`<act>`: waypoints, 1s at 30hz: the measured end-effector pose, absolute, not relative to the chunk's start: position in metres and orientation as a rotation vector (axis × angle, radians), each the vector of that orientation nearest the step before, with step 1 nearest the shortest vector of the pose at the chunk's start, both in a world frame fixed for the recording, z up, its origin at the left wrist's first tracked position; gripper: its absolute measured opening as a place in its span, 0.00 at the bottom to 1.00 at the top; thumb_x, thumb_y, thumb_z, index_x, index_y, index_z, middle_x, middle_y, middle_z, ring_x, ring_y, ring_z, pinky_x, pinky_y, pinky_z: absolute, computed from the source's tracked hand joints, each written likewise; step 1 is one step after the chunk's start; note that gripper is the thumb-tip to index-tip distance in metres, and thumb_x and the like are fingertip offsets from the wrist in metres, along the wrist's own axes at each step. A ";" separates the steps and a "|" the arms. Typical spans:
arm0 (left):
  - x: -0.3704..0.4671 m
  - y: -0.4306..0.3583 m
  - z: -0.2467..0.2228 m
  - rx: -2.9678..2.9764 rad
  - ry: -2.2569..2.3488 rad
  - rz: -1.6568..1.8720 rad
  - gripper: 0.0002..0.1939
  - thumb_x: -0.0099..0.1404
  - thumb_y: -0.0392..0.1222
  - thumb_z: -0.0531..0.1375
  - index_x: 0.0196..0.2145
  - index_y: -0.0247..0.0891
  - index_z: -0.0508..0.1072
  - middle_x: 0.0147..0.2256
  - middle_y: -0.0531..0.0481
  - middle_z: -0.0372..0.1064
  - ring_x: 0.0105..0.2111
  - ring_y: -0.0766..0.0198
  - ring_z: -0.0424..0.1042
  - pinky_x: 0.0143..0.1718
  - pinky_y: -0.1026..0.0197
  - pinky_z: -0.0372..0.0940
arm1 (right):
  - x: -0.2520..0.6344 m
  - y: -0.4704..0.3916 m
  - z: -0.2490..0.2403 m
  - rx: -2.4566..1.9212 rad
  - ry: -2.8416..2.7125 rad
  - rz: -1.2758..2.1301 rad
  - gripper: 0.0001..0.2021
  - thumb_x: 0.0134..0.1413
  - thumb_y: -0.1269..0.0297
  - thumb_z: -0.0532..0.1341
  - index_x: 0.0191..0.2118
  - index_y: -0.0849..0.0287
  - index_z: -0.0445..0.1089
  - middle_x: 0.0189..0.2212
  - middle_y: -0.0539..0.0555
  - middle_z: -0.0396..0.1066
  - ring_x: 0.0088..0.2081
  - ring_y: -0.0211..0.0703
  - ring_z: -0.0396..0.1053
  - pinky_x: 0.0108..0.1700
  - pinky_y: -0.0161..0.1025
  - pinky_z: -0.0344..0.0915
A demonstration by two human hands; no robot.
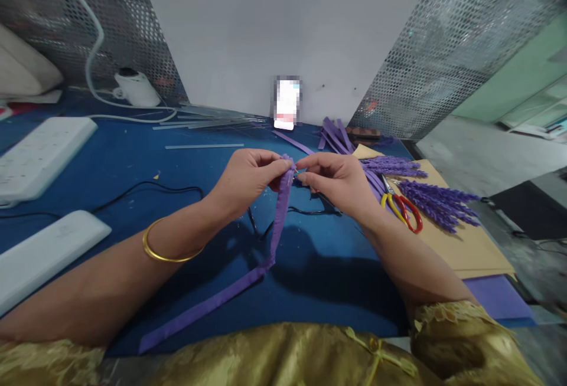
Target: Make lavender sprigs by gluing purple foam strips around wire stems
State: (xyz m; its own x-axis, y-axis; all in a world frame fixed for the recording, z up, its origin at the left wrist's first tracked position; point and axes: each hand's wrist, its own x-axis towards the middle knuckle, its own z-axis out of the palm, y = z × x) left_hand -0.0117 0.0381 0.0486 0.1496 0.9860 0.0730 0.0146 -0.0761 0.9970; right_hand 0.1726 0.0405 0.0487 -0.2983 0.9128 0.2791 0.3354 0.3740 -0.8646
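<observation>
A long purple strip (280,215) hangs from my left hand (253,178), whose thumb and fingers pinch its upper end. From there the strip drops to the table, bends, and runs toward the lower left. Close by on the right, my right hand (336,182) is closed in a pinch beside the strip's top. A thin, shiny bit shows at those fingertips, too small to name. The two hands nearly meet above the blue table (212,188).
Scissors (402,209) with red and yellow handles lie to the right, near purple flower stems (443,202) on tan paper (478,256). More purple strips (334,137) lie behind. A lit phone (287,102) leans on the white panel. White power strips (42,156) and cables occupy the left.
</observation>
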 end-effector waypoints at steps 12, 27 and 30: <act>-0.021 0.046 0.049 1.367 1.074 1.069 0.14 0.51 0.49 0.72 0.26 0.35 0.79 0.24 0.50 0.74 0.25 0.66 0.71 0.30 0.62 0.69 | 0.168 0.040 0.045 -1.057 -1.771 0.804 0.06 0.48 0.68 0.66 0.33 0.61 0.80 0.21 0.49 0.71 0.23 0.34 0.63 0.26 0.35 0.60; -0.019 0.045 0.051 1.331 1.094 1.119 0.14 0.47 0.48 0.74 0.27 0.35 0.79 0.24 0.50 0.74 0.26 0.65 0.71 0.32 0.61 0.70 | 0.163 0.041 0.042 -0.989 -1.666 0.996 0.04 0.47 0.70 0.65 0.30 0.60 0.78 0.20 0.47 0.70 0.21 0.32 0.61 0.23 0.33 0.58; -0.020 0.047 0.050 1.303 1.078 1.097 0.15 0.48 0.49 0.74 0.28 0.36 0.80 0.25 0.50 0.74 0.26 0.65 0.71 0.32 0.61 0.70 | 0.163 0.044 0.041 -1.017 -1.596 1.081 0.04 0.45 0.68 0.66 0.31 0.60 0.78 0.19 0.47 0.70 0.20 0.32 0.61 0.22 0.33 0.59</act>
